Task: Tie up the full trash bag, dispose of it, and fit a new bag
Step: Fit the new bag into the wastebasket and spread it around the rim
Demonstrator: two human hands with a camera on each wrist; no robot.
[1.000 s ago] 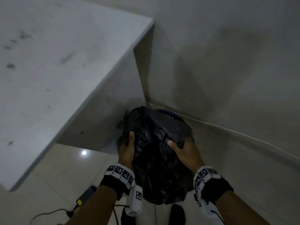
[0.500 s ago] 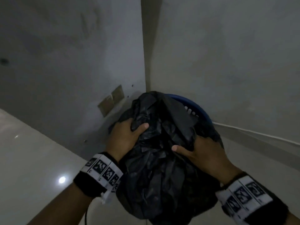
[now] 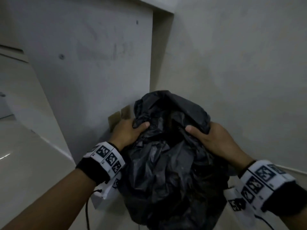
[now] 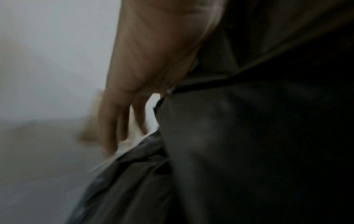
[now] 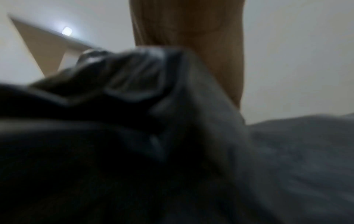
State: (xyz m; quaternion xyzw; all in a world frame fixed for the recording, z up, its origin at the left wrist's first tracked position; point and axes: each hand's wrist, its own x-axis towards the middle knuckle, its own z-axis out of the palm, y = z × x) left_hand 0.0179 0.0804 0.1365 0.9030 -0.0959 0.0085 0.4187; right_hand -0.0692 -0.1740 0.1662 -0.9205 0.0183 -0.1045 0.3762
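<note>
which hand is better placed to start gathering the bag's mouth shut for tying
Probably the left hand: its thumb already pinches a fold at the trash bag's open top edge. The right hand grips the bag's far side, better for steadying.

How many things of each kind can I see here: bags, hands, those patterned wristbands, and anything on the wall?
Black trash bag: 1
Hands gripping it, left hand and right hand: 2
Marker-patterned wristbands, left wristband and right wristband: 2
Tan patch on the wall, behind the bag: 1
Total: 6
</note>
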